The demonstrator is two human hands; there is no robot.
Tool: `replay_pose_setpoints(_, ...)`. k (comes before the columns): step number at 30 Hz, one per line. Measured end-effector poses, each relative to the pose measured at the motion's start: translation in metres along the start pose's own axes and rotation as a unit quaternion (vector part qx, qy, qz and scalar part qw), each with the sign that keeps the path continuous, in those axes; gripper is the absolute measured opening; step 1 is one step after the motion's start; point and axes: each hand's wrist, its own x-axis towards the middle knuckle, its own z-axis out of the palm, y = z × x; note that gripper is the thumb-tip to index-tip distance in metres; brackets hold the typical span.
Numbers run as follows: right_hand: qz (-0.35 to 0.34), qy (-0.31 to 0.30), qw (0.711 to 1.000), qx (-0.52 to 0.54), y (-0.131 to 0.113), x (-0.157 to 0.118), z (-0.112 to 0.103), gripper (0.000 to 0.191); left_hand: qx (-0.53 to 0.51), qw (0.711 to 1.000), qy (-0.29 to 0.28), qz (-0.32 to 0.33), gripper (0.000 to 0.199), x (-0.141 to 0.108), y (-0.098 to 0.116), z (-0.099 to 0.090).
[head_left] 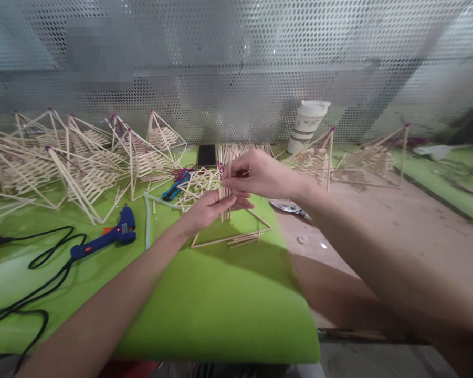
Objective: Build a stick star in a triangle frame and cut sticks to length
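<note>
My left hand [208, 210] is closed round a small upright bundle of thin wooden sticks [224, 212]. Just above it, my right hand [254, 176] pinches the upper end of a stick [230, 169] that rises over the others. Below the hands, a flat stick frame [212, 243] lies on the green mat, with several short loose sticks [246, 238] across its near right corner. Behind the hands is a row of sticks [240, 151], partly hidden by my right hand. A flat lattice of sticks [199, 184] lies left of the bundle.
Several stick pyramids [132, 152] crowd the left back; more stand at right. A blue glue gun [110, 236] with its black cord lies left. Nearby are a blue cutter [176, 186], a phone [207, 156], scissors-like pliers [287, 207] and a white cup [309, 123].
</note>
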Motion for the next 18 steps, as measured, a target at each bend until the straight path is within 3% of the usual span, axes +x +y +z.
replay_pose_setpoints(5, 0.009, -0.017, 1.0, 0.008, 0.003, 0.0, -0.001, 0.031, 0.0, 1.0, -0.002, -0.01, 0.036, 0.0, 0.004, 0.003)
replay_pose_setpoints(13, -0.003, 0.008, 1.0, 0.013, -0.001, -0.001, -0.005, 0.049, 0.02, 1.0, -0.003, -0.019, 0.035, -0.002, 0.01, 0.004)
replay_pose_setpoints(18, 0.003, 0.014, 0.998, 0.063, -0.006, -0.001, -0.006, 0.043, 0.071, 0.997, 0.018, -0.013, 0.037, -0.004, 0.019, 0.007)
